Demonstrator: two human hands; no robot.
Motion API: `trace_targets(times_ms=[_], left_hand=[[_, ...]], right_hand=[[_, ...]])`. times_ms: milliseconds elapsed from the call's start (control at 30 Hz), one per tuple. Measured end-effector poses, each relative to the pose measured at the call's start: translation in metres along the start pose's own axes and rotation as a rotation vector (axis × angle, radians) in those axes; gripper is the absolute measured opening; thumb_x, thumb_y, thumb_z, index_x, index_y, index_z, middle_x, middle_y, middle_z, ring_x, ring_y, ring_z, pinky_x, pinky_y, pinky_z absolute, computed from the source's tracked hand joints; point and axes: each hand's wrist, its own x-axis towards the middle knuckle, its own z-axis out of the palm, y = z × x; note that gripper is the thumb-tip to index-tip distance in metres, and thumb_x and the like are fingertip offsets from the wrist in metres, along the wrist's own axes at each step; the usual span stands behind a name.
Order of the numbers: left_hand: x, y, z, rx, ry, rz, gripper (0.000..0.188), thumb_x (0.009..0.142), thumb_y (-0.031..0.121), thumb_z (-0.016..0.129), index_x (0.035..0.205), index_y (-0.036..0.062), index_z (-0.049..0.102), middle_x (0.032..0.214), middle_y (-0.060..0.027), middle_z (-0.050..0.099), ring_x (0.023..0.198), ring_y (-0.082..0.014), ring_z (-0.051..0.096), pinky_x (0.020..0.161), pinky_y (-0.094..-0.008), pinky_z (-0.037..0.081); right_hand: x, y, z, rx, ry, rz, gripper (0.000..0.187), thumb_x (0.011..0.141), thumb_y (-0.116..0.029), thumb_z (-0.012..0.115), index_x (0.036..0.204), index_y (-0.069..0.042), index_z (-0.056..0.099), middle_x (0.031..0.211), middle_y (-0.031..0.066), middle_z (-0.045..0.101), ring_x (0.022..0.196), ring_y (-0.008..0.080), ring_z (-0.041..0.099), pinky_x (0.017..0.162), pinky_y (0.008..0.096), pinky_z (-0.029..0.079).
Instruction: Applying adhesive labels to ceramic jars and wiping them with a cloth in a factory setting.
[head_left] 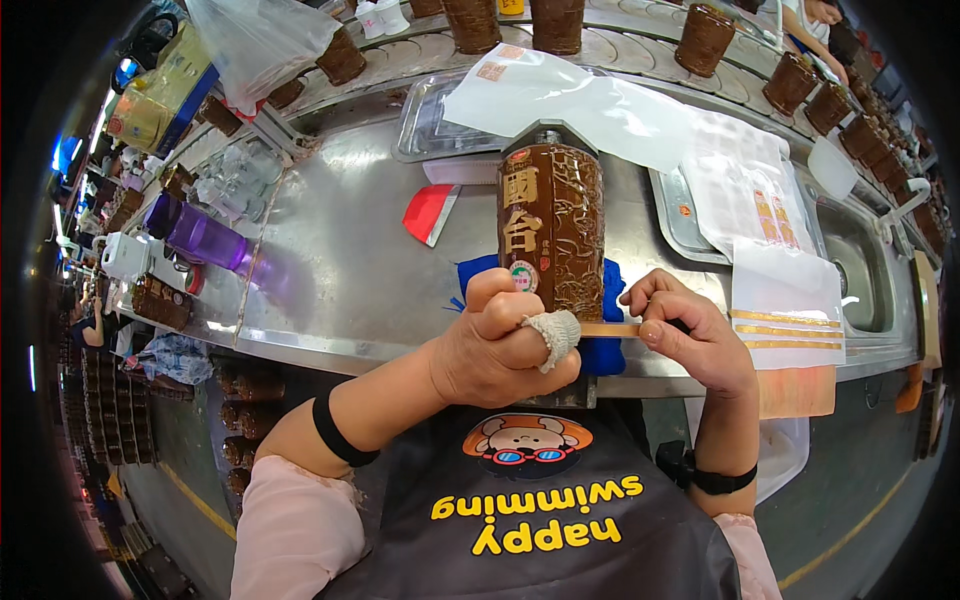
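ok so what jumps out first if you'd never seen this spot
The tall brown patterned bottle, held upright at centre by the left hand, whose thumb wears a white fabric cot, while the right hand presses a tan strip at its base. Next, the row of matching brown bottles curving along the conveyor behind, and a purple bottle lying left on the steel counter.

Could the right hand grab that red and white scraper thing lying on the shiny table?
Probably not right now. The right hand is pinching a thin tan strip, and the tall brown patterned bottle held by the left hand stands between it and the red and white scraper.
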Motion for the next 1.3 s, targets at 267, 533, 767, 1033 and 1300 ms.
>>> trace_targets(times_ms=[267,533,767,1033,1300], left_hand=[[-0.01,0.002,0.001,0.009,0.076,-0.041,0.025,0.049,0.018,0.072,0.071,0.0231,0.061,0.106,0.0075,0.052,0.093,-0.0208,0.042,0.075,-0.0416,0.035],[-0.004,-0.002,0.001,0.035,0.066,0.015,0.025,0.049,0.017,0.071,0.071,0.0234,0.061,0.105,0.0069,0.055,0.091,-0.0212,0.042,0.076,-0.0412,0.034],[0.001,-0.001,0.0,0.037,0.017,0.064,0.026,0.049,0.016,0.071,0.071,0.0245,0.061,0.108,0.0081,0.054,0.094,-0.0208,0.041,0.077,-0.0415,0.034],[-0.012,0.001,0.001,0.047,0.078,-0.024,0.026,0.051,0.013,0.071,0.071,0.0237,0.06,0.102,0.0071,0.054,0.094,-0.0205,0.041,0.075,-0.0404,0.033],[-0.008,0.001,0.009,-0.094,0.057,-0.068,0.026,0.054,0.011,0.073,0.075,0.0221,0.062,0.105,0.006,0.056,0.092,-0.0196,0.041,0.075,-0.038,0.034]], right_hand=[[-0.001,-0.004,0.002,0.033,-0.013,0.071,0.029,0.091,-0.025,0.068,0.075,-0.005,0.055,0.097,0.006,0.051,0.101,0.0204,0.049,0.085,0.0313,0.04],[0.001,-0.003,0.003,0.031,0.008,0.049,0.025,0.092,-0.021,0.066,0.077,-0.003,0.057,0.094,0.0061,0.051,0.095,0.019,0.051,0.081,0.0298,0.042],[0.001,0.005,0.002,0.019,0.012,-0.01,0.022,0.092,-0.018,0.065,0.079,-0.002,0.057,0.09,0.0055,0.052,0.092,0.0185,0.052,0.082,0.03,0.042],[0.003,0.0,0.006,0.049,0.019,0.0,0.024,0.092,-0.018,0.065,0.077,-0.002,0.057,0.089,0.0053,0.052,0.092,0.018,0.051,0.081,0.03,0.042],[0.002,0.002,0.006,0.044,0.012,0.012,0.024,0.093,-0.018,0.065,0.077,-0.002,0.057,0.089,0.0051,0.052,0.09,0.0178,0.051,0.081,0.0297,0.042]])
